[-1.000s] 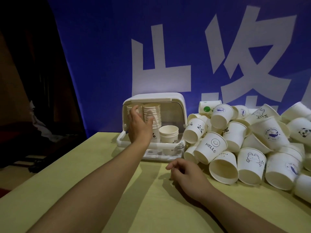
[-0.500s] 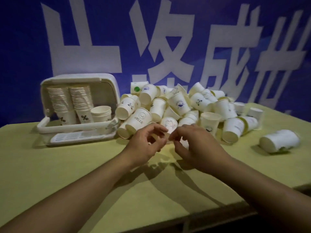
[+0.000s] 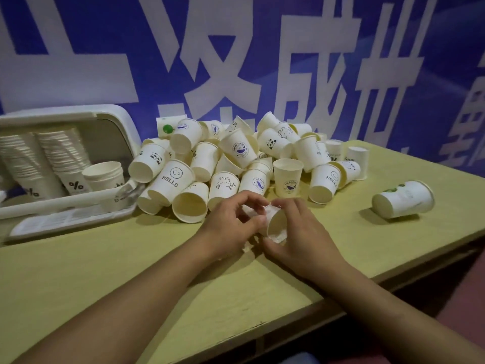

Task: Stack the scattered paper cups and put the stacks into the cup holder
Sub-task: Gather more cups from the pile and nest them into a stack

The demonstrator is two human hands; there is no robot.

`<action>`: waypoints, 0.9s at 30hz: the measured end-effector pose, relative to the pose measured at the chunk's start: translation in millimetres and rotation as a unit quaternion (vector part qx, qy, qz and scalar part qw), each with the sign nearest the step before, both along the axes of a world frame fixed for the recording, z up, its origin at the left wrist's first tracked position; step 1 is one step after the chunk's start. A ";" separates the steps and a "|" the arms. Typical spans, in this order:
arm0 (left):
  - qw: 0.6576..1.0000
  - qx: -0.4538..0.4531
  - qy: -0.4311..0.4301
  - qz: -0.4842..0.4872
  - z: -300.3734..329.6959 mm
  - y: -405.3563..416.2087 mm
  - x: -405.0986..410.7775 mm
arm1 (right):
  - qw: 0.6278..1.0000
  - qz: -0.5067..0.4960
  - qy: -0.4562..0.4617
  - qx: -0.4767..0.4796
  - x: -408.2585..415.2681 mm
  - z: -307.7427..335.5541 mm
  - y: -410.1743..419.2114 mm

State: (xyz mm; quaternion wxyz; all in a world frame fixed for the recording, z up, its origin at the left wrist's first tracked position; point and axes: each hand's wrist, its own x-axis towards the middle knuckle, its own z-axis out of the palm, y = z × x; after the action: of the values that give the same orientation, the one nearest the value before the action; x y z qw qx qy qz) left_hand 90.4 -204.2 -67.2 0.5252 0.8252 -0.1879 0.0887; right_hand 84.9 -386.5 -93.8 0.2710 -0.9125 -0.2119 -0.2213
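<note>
A heap of white paper cups lies on the yellow-green table, most on their sides. Both my hands meet in front of the heap around one tipped cup, its mouth facing me. My right hand curls over that cup. My left hand pinches its left side with curled fingers; another cup may be partly hidden between the hands. The white cup holder stands open at the left with two tall stacks and a short stack inside.
One cup with a green print lies alone at the right. The table's front edge runs diagonally below my forearms. A blue banner with large white characters hangs behind the table.
My left hand has left the stacks in the holder and joined my right hand at the front of the heap, and the two now hold a cup. The view has swung right.
</note>
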 end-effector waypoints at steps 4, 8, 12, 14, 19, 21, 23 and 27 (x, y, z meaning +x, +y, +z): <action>0.976 0.135 -0.171 0.024 -16.6 9.6 2.6 | 0.991 0.023 -0.003 0.132 1.1 -3.4 -4.9; 0.962 0.191 -0.195 -0.023 -10.1 7.3 -3.1 | 0.980 0.087 0.058 0.168 -3.6 2.7 -5.0; 0.965 0.206 -0.154 -0.049 -10.5 -5.6 -11.4 | 0.994 0.060 0.019 0.087 -22.0 8.2 -22.6; 0.969 0.187 -0.153 -0.048 -9.3 -9.7 -14.9 | 0.995 -0.044 -0.084 0.012 -34.1 12.8 -49.4; 0.971 0.171 -0.156 -0.061 -12.2 -16.6 -22.7 | 0.951 -0.262 0.046 -0.156 -44.5 22.1 -133.7; 0.975 0.158 -0.147 -0.058 -13.0 -16.8 -22.3 | 0.930 -0.279 0.118 -0.209 -41.0 21.9 -156.0; 0.977 0.147 -0.141 -0.056 -12.8 -16.3 -22.5 | 0.926 -0.266 0.149 -0.224 -36.9 24.0 -168.8; 0.979 0.145 -0.135 -0.048 -13.1 -14.2 -24.9 | 0.918 -0.236 0.162 -0.276 -30.5 34.9 -173.2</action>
State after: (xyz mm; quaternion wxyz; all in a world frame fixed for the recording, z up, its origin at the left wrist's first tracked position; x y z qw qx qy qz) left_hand 65.5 -218.4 -80.4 0.3736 0.8630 -0.3072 0.1461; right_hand 54.3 -559.7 -59.0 -0.0207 -0.9979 0.0038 -0.0613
